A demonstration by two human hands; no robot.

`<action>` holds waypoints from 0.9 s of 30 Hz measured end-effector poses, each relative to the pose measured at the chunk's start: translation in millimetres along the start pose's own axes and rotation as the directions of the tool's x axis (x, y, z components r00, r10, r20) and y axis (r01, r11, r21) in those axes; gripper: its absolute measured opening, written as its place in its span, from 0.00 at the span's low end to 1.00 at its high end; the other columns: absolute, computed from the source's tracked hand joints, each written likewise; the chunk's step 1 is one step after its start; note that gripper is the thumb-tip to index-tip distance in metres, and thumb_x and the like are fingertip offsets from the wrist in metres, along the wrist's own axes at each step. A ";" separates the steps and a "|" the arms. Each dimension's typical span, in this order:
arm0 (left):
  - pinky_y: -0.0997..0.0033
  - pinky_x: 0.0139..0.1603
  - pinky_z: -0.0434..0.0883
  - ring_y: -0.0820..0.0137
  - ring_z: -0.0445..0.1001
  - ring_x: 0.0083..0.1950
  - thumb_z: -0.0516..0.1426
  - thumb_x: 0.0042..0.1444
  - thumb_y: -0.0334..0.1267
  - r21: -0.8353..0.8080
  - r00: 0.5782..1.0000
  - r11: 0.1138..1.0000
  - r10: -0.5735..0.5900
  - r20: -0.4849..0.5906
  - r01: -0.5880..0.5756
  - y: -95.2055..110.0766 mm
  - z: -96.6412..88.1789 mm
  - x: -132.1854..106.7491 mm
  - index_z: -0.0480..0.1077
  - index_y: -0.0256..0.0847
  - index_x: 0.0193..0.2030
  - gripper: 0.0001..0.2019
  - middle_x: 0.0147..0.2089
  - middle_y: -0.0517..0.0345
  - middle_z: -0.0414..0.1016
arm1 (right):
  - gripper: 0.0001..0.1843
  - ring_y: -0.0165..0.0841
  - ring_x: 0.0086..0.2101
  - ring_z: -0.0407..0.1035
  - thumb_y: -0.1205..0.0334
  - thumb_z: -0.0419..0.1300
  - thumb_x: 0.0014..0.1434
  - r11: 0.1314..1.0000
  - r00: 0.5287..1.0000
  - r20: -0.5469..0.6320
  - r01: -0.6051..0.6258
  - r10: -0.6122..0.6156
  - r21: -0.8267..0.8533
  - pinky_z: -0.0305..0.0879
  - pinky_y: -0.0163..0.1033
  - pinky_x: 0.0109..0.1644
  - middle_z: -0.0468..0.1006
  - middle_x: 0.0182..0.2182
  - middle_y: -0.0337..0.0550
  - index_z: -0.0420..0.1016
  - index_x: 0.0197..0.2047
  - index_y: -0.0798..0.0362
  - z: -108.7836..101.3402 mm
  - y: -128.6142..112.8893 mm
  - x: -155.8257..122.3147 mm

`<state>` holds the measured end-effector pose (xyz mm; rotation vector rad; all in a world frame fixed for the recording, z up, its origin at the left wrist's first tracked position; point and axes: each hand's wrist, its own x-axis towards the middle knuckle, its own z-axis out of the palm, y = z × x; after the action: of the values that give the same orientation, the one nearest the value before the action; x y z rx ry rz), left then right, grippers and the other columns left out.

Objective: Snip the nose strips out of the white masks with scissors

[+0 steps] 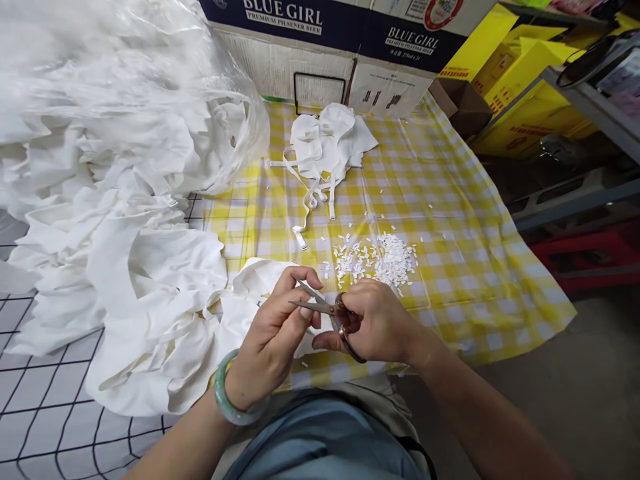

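Gripping opened scissors [328,309], the right hand [377,320] does best with short snips angled clear of the left hand [275,333], which seems to pinch white cloth [257,277] near the checked tablecloth's [460,280] front edge, beside scattered white bits [395,260]

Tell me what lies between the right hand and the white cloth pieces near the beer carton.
In the head view, small white clippings lie on the yellow checked cloth between them.
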<state>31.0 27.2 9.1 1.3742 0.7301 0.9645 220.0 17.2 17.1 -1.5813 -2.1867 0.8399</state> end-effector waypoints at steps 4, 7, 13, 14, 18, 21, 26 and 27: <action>0.69 0.51 0.63 0.64 0.61 0.52 0.49 0.69 0.37 0.020 1.000 1.000 0.008 -0.010 -0.007 -0.7 0.2 0.8 0.69 0.40 0.30 0.16 0.45 0.52 0.64 | 0.32 0.24 0.20 0.54 0.34 0.65 0.49 1.000 1.000 0.015 -0.002 0.002 0.025 0.51 0.36 0.31 0.65 0.15 0.34 0.62 0.16 0.54 2.2 2.9 -1.3; 0.69 0.51 0.64 0.64 0.62 0.53 0.49 0.69 0.38 0.029 1.000 1.000 0.004 -0.009 -0.004 -0.6 0.4 -0.1 0.69 0.40 0.30 0.16 0.47 0.52 0.63 | 0.31 0.24 0.20 0.55 0.37 0.66 0.50 0.999 1.000 0.016 -0.009 0.008 0.047 0.51 0.36 0.31 0.66 0.15 0.34 0.63 0.17 0.54 3.5 5.1 -2.0; 0.69 0.48 0.66 0.66 0.65 0.47 0.48 0.69 0.38 0.035 0.999 0.998 -0.045 0.018 0.045 -5.6 -1.1 2.5 0.68 0.40 0.30 0.16 0.47 0.52 0.62 | 0.25 0.24 0.21 0.54 0.48 0.69 0.50 0.983 0.994 0.020 -0.109 0.108 0.146 0.50 0.34 0.28 0.63 0.15 0.32 0.64 0.17 0.54 11.7 13.8 -3.6; 0.69 0.49 0.66 0.66 0.65 0.47 0.48 0.69 0.38 0.038 0.998 0.998 -0.054 0.023 0.053 -7.6 0.0 4.1 0.68 0.39 0.30 0.16 0.47 0.52 0.62 | 0.26 0.24 0.20 0.54 0.46 0.69 0.51 0.967 0.990 0.011 -0.140 0.141 0.213 0.50 0.33 0.27 0.63 0.15 0.33 0.64 0.17 0.54 13.7 15.9 -4.1; 0.65 0.56 0.66 0.63 0.66 0.55 0.47 0.70 0.36 0.141 0.999 0.989 -0.028 -0.035 0.032 -8.7 15.1 6.6 0.68 0.39 0.32 0.16 0.46 0.49 0.64 | 0.28 0.27 0.20 0.62 0.35 0.61 0.56 0.777 0.948 -0.088 -0.196 0.307 0.599 0.59 0.33 0.25 0.70 0.18 0.37 0.69 0.22 0.53 19.5 22.4 -8.1; 0.61 0.64 0.63 0.61 0.64 0.63 0.51 0.68 0.36 0.320 0.980 0.934 0.111 0.166 -0.160 4.5 23.7 0.4 0.70 0.38 0.42 0.08 0.56 0.43 0.66 | 0.30 0.34 0.28 0.71 0.30 0.60 0.54 0.709 0.952 -0.095 -0.149 0.292 0.689 0.68 0.37 0.32 0.78 0.28 0.43 0.74 0.32 0.52 20.3 24.6 -13.3; 0.59 0.61 0.67 0.61 0.67 0.60 0.51 0.64 0.26 0.735 0.987 0.663 0.153 0.054 -0.143 25.2 -33.5 -18.7 0.69 0.37 0.43 0.07 0.58 0.42 0.70 | 0.28 0.37 0.32 0.73 0.32 0.60 0.55 0.734 0.952 -0.045 -0.202 0.302 0.648 0.69 0.38 0.34 0.78 0.31 0.45 0.74 0.35 0.52 23.2 27.4 -18.0; 0.55 0.58 0.68 0.58 0.67 0.58 0.50 0.62 0.25 0.823 0.989 0.565 0.146 -0.030 -0.058 24.4 -53.7 -22.4 0.69 0.36 0.42 0.08 0.56 0.41 0.69 | 0.27 0.36 0.31 0.72 0.34 0.60 0.56 0.754 0.949 -0.028 -0.231 0.314 0.615 0.68 0.38 0.33 0.78 0.30 0.44 0.74 0.35 0.52 25.3 26.1 -16.8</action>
<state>-29.7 30.8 25.8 2.2249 1.2894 0.7892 231.0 0.2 -17.4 -1.5603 -1.3845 1.3212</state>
